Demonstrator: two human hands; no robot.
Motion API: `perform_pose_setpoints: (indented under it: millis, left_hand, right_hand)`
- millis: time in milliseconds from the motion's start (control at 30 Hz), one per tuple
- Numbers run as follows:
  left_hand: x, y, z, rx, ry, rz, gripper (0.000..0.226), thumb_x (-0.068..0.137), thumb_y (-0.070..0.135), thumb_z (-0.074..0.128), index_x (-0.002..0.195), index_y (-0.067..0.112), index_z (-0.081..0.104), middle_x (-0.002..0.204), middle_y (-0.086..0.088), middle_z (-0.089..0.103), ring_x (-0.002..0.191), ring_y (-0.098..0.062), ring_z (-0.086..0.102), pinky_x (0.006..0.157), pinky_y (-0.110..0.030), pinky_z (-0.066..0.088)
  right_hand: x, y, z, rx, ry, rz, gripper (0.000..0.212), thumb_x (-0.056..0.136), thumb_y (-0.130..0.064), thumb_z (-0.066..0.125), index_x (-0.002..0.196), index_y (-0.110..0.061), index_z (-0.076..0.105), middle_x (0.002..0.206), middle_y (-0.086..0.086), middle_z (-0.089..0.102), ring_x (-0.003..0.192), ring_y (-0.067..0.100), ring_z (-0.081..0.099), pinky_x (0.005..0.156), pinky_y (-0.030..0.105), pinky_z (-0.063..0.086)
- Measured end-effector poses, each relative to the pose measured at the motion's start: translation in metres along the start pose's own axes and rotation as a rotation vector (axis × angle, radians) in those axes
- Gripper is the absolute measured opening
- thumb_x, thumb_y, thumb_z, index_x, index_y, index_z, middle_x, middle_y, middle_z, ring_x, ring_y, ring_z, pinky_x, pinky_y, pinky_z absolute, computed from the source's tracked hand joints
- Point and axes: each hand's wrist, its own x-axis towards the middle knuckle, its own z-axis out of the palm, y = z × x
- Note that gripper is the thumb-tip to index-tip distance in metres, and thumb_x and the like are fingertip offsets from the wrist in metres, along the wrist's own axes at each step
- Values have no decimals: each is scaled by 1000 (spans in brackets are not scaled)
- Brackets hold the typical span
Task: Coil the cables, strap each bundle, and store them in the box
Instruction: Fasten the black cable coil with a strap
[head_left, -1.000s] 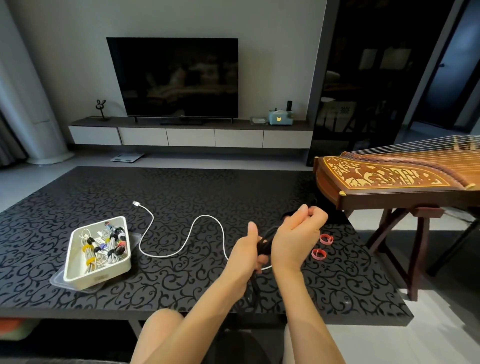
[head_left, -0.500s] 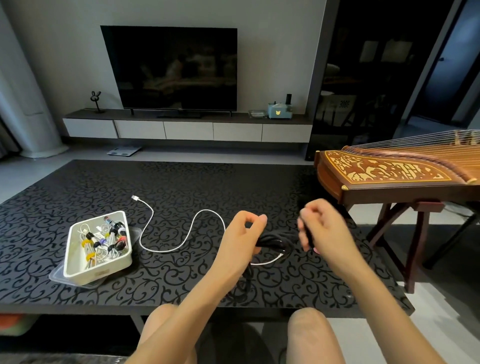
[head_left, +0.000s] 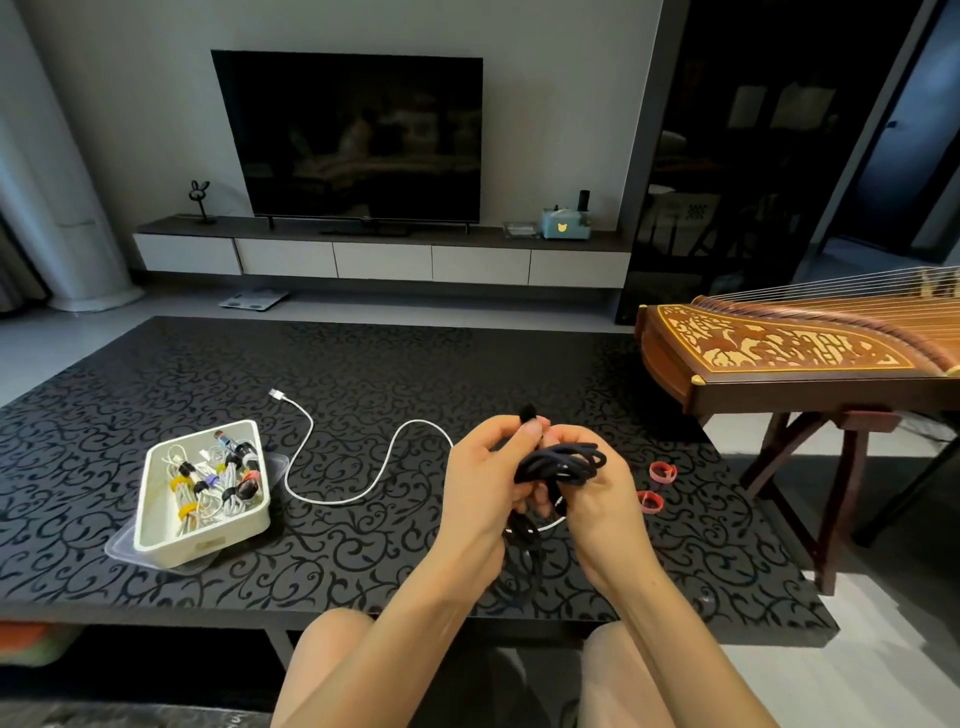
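Observation:
A black cable (head_left: 561, 462) is gathered into loops above the black patterned table (head_left: 363, 374). My left hand (head_left: 483, 478) grips the loops from the left, thumb near the cable's plug end. From the right, my right hand (head_left: 602, 493) holds the same bundle, fingers curled under it. More black cable hangs down between my wrists. A white cable (head_left: 343, 467) lies uncoiled on the table, running from its plug at the far left toward my hands. Left of it stands the white box (head_left: 156, 535) holding several strapped bundles. Two red straps (head_left: 662, 472) lie just right of my right hand.
A wooden stringed instrument (head_left: 789, 358) on a stand sits at the table's right edge. A clear lid lies under the box. Behind the table are a TV (head_left: 353, 135) and a low cabinet. My knees are at the table's near edge.
My hands were apart half a second ago, the right one drawing cable out. Now they have come together, with the black loops gathered between them.

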Motion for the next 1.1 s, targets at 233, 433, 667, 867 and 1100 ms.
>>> perform_pose_setpoints:
  millis: [233,433,667,867,1100]
  left_hand:
    - [14,2,-8,71,76,51,17,91,19,60,77,8,59,62,-2,48,43,-7,40,40,-18,30]
    - [18,-7,0,289,128,171,28,95,21,51,71,12,40,63,-7,41,59,-19,42,49,-26,41]
    - [10,-14,7,465,-37,269,35,97,25,49,64,24,39,44,10,33,45,-8,27,49,-26,24]
    - [4,-11,11,352,-118,298,21,96,29,52,79,20,57,57,-12,43,57,-21,39,56,-32,36]
    - [-4,-18,12,191,-270,159,19,98,13,45,85,1,53,81,-11,48,76,-20,43,60,-22,36]
  right_hand:
    - [-26,-11,-23,-2,-80,-7,10,90,3,54,91,-1,63,78,13,69,72,25,69,66,29,56]
    - [-35,-17,-25,-419,-179,-308,13,82,-6,66,89,-16,70,89,-3,68,81,12,68,71,18,52]
    - [-15,-27,-27,-1204,75,-1098,11,85,-19,66,80,-12,74,80,-2,67,77,17,54,73,27,36]
    - [-14,-37,-25,-722,37,-410,13,92,-29,58,83,-32,66,80,-16,66,83,5,60,76,24,46]
    - [-15,-45,-32,-521,36,-257,12,86,-16,66,79,-23,73,77,-10,71,75,1,64,68,9,46]
